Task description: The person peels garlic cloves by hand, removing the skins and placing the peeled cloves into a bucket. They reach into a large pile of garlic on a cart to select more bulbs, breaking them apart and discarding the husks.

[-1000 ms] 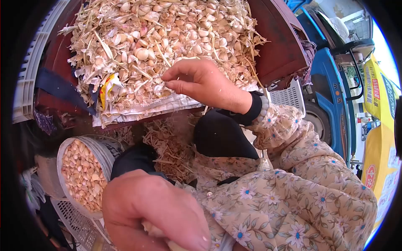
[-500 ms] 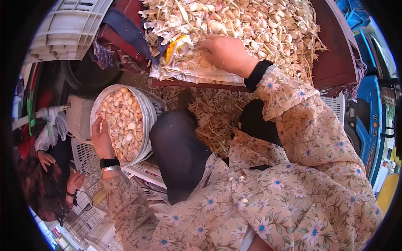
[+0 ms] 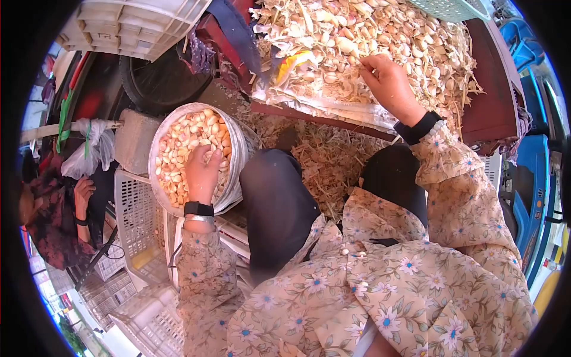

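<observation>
My left hand is inside the mouth of a white bucket, its curled fingers down among peeled-looking garlic cloves. Above the near side of a big heap of garlic cloves and dry skins, my right hand has its thumb and fingers drawn together, fingertips right at the cloves. What either hand has in its fingers is too small or hidden to make out. The heap lies on a white sack over a dark red tabletop. A yellow scrap pokes out at the heap's left.
A pale green basket rests at the heap's far edge. Left of the bucket are a concrete block, plastic crates and another person's hand. Straw and garlic skins litter the ground between my knees. A wheel stands behind.
My left hand has gone from the bucket's left rim to over the cloves inside it. My right hand has shifted right along the heap. The view has turned, bringing in the green basket.
</observation>
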Tool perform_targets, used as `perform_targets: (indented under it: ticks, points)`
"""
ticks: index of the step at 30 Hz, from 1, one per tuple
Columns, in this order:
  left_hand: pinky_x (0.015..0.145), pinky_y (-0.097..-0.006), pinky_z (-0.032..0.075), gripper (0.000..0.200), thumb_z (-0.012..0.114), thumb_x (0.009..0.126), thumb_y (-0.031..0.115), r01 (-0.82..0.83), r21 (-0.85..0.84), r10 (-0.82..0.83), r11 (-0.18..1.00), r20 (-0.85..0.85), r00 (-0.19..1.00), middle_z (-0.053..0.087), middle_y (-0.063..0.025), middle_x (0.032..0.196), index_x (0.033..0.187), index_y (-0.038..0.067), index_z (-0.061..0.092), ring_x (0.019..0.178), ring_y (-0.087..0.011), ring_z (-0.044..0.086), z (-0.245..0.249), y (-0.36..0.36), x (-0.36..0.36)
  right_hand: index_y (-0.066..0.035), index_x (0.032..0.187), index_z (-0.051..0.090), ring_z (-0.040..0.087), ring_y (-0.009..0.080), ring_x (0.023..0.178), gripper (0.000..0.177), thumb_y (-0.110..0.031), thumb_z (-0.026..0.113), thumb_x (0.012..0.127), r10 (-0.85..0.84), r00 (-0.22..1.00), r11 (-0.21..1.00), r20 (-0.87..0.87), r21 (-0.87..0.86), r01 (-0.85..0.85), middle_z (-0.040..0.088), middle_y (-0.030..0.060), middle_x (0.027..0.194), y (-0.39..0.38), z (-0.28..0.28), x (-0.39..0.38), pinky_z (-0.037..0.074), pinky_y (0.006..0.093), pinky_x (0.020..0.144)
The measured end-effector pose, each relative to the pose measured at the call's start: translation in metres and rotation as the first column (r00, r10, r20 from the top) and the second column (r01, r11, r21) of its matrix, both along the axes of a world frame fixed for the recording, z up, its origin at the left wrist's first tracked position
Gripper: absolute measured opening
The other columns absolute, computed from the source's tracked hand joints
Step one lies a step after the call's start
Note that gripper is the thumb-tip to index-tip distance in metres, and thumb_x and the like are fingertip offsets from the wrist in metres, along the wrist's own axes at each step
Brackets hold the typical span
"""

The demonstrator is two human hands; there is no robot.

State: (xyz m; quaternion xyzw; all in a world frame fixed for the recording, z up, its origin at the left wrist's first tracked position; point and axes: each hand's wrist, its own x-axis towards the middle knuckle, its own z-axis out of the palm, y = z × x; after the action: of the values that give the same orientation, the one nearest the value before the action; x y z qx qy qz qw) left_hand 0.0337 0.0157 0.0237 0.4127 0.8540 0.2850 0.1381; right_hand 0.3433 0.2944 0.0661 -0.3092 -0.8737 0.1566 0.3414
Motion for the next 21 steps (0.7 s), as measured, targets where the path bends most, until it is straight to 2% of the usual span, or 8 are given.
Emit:
perform_targets:
  ticks: [1, 3, 5, 7, 11, 14, 16, 21]
  points:
    - [0.090, -0.0349, 0.040, 0.032, 0.062, 0.083, 0.020, -0.030, 0.090, 0.027, 0.995, 0.035, 0.999, 0.059, -0.0173, 0.107, 0.105, -0.002, 0.058, 0.099, -0.0297, 0.055, 0.006, 0.004, 0.010, -0.004, 0.089, 0.063, 0.059, 0.0272, 0.065, 0.012, -0.011, 0.060, 0.080, -0.036, 0.998, 0.999, -0.058, -0.041, 0.034, 0.059, 0.0138, 0.073, 0.001, 0.005, 0.008, 0.047, 0.0364, 0.061]
    - [0.087, -0.0319, 0.042, 0.029, 0.059, 0.086, 0.017, 0.018, 0.267, -0.074, 0.964, 0.201, 0.977, 0.059, -0.0125, 0.107, 0.108, -0.002, 0.056, 0.098, -0.0218, 0.056, 0.026, 0.020, 0.037, -0.003, 0.085, 0.060, 0.054, 0.0170, 0.056, 0.011, -0.013, 0.061, 0.081, -0.090, 0.986, 0.947, -0.140, -0.319, 0.041, 0.056, 0.0086, 0.063, -0.002, 0.014, 0.019, 0.045, 0.0307, 0.055]
    - [0.084, -0.0278, 0.044, 0.028, 0.057, 0.088, 0.013, 0.024, 0.381, -0.197, 0.924, 0.422, 0.885, 0.058, -0.0087, 0.107, 0.111, -0.002, 0.055, 0.096, -0.0153, 0.054, 0.056, 0.042, 0.080, -0.002, 0.079, 0.057, 0.048, 0.0089, 0.053, 0.013, -0.014, 0.061, 0.084, -0.167, 0.930, 0.740, -0.327, -0.665, -0.101, 0.053, 0.0017, 0.059, -0.018, 0.033, 0.027, 0.041, 0.0249, 0.051]
    - [0.080, -0.0240, 0.045, 0.029, 0.057, 0.088, 0.011, 0.199, 0.433, -0.373, 0.879, 0.365, 0.853, 0.058, -0.0076, 0.107, 0.113, -0.002, 0.053, 0.093, -0.0110, 0.054, 0.065, 0.069, 0.109, -0.004, 0.075, 0.054, 0.047, 0.0072, 0.053, 0.015, -0.012, 0.059, 0.086, -0.240, 0.841, 0.533, -0.485, -0.790, -0.304, 0.052, -0.0021, 0.060, -0.029, 0.032, 0.032, 0.039, 0.0230, 0.048]
    - [0.065, -0.0213, 0.047, 0.033, 0.060, 0.086, 0.012, 0.219, 0.466, -0.498, 0.857, 0.643, 0.581, 0.058, -0.0086, 0.101, 0.115, -0.002, 0.051, 0.079, -0.0101, 0.057, 0.082, 0.118, 0.166, -0.005, 0.077, 0.054, 0.049, 0.0060, 0.054, 0.012, -0.010, 0.057, 0.087, -0.412, 0.645, 0.198, -0.643, -0.754, -0.626, 0.052, -0.0030, 0.064, -0.056, 0.021, 0.038, 0.040, 0.0216, 0.048]
    - [0.059, -0.0216, 0.047, 0.039, 0.063, 0.085, 0.013, 0.185, 0.486, -0.520, 0.854, 0.792, 0.319, 0.060, -0.0066, 0.090, 0.117, -0.003, 0.047, 0.073, -0.0110, 0.058, 0.087, 0.134, 0.196, -0.004, 0.089, 0.057, 0.049, 0.0053, 0.055, 0.007, -0.010, 0.058, 0.087, -0.421, 0.600, 0.119, -0.680, -0.697, -0.707, 0.055, -0.0027, 0.073, -0.072, 0.021, 0.042, 0.041, 0.0203, 0.049]
    - [0.056, -0.0201, 0.046, 0.037, 0.062, 0.084, 0.011, 0.214, 0.487, -0.531, 0.847, 0.756, 0.382, 0.060, -0.0055, 0.088, 0.115, -0.002, 0.047, 0.068, -0.0099, 0.058, 0.082, 0.138, 0.209, -0.003, 0.096, 0.058, 0.051, 0.0057, 0.056, 0.012, -0.010, 0.060, 0.085, -0.488, 0.538, 0.083, -0.688, -0.650, -0.756, 0.059, -0.0008, 0.079, -0.077, 0.019, 0.044, 0.042, 0.0188, 0.049]
    - [0.053, -0.0170, 0.043, 0.040, 0.064, 0.083, 0.009, 0.282, 0.403, -0.487, 0.871, 0.784, 0.384, 0.060, -0.0052, 0.087, 0.115, -0.001, 0.043, 0.066, -0.0079, 0.057, 0.075, 0.129, 0.212, -0.004, 0.094, 0.059, 0.053, 0.0051, 0.058, 0.011, -0.010, 0.061, 0.085, -0.391, 0.651, 0.151, -0.651, -0.743, -0.652, 0.062, 0.0024, 0.080, -0.091, 0.008, 0.045, 0.042, 0.0187, 0.049]
